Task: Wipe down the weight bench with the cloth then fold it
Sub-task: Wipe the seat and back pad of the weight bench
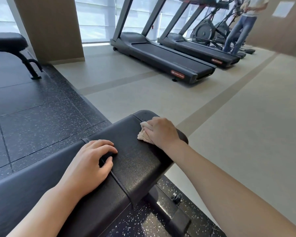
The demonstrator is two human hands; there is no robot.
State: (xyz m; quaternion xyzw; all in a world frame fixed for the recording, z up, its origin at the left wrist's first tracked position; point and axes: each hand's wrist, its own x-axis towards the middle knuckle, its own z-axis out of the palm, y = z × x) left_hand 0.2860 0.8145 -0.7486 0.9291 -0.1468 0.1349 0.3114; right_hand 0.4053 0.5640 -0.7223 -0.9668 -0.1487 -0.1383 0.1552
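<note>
**Hands on the bench, cloth at the far end**

Your weight bench (135, 161) runs its long axis away from you, up and to the right, with its rounded end farthest off. Your left hand (92, 165) rests on the pad at the seam, fingers loosely curled, holding nothing. Your right hand (162, 131) is the nearer one to the work: it presses the bunched cloth (143, 135) flat onto the pad close to that far end, fingers curled over it. Judging by this, wiping back along the axis towards you comes next. No containers are in sight.
</note>
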